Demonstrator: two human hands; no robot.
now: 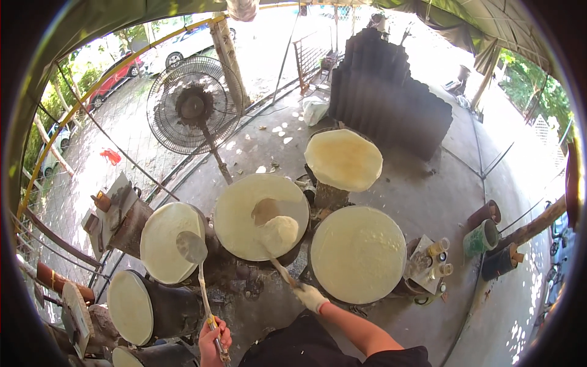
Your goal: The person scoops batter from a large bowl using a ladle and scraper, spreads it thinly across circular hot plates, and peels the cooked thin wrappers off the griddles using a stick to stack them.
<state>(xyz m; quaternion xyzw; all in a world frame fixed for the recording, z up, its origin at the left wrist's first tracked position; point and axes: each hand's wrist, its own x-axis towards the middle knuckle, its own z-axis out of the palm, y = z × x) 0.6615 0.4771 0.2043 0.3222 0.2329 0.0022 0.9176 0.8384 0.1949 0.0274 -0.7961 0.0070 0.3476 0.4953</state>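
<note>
My left hand (214,341), bare, is wrapped round the handle of a long-handled ladle (192,247). Its round grey head is over the pale round flatbread (164,235) on the left griddle. My gloved right hand (310,298) grips a stick-like wooden handle (282,271). That handle runs up to a lump of pale dough (281,233) on the middle griddle; whatever is at the handle's far end is hidden by the dough. Around the lump a thin pale layer (235,202) covers the griddle, except for a bare brown patch (266,211) beside it.
A pale round sheet (358,254) covers the right griddle, and a browned one (343,160) sits farther back. Another lies on a drum (130,307) at lower left. Jars (437,257) stand on a small stand at right. Beyond are a fan (193,107) and a dark corrugated stack (382,92).
</note>
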